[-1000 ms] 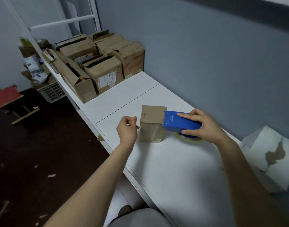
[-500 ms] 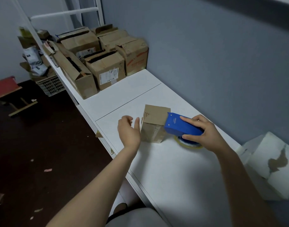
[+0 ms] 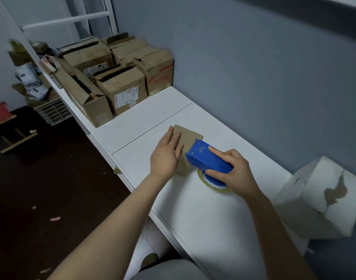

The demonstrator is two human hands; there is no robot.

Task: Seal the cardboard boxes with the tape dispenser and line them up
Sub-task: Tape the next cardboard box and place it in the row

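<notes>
1. Several worn cardboard boxes crowd the far left end of the table, from its front edge back to the wall. Some have their flaps open.
2. One small cardboard box stands around the middle of the table, between the front edge and the wall edge, well apart from that pile.
3. On it lies the left hand, fingers straight and together. It presses the top and near side and grasps nothing.
4. A blue tape dispenser touches the right edge of the small box's top with its front end. Its yellowish tape roll hangs low over the table; whether it touches cannot be told.
5. Gripping the dispenser's body is the right hand, forefinger stretched along the top, thumb on the near side.
6. Off the table's right end stands a white box with a torn brown patch.
</notes>
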